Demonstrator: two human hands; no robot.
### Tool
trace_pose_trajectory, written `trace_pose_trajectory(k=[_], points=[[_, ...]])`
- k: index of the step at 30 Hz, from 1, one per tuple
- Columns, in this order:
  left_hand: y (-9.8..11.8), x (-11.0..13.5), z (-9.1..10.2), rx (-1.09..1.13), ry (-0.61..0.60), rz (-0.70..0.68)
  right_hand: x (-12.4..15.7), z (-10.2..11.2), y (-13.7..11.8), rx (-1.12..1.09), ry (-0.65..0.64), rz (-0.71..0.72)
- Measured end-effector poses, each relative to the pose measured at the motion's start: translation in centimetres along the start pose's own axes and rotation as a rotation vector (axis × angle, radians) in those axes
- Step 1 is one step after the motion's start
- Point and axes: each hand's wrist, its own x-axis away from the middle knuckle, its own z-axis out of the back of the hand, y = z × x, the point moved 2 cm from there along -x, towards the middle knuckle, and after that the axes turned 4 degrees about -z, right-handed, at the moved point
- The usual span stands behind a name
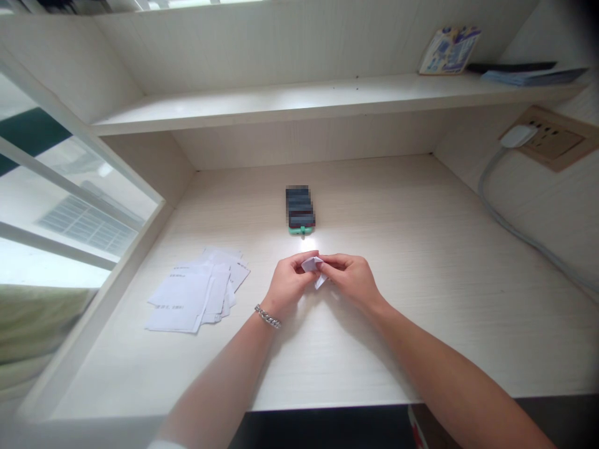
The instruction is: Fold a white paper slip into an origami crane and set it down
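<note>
A small folded piece of white paper (311, 264) is pinched between both hands, just above the desk top (449, 262). My left hand (291, 279) is closed on its left side, and a chain bracelet (267, 316) circles that wrist. On the paper's right side, the thumb and fingers of my right hand (350, 277) grip it. One pointed corner of the paper sticks out downward between the hands. The fingers hide part of the folds. Straight beyond the hands lies a phone (300, 209), its screen blurred out and its near end green.
Several loose sheets of printed paper (187, 296) lie in a pile at the left. A shelf (262, 109) runs across the back, bearing a small printed packet (450, 51) and flat dark items. At right, a grey cable (508, 231) hangs from a wall socket (552, 138).
</note>
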Motion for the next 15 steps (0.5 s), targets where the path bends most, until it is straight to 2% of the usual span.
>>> trace_pose_trajectory(k=[15], points=[[-0.16,0.07,-0.15,-0.053,0.097,0.009,0.03,-0.19,-0.07,-0.016,-0.04,-0.02]])
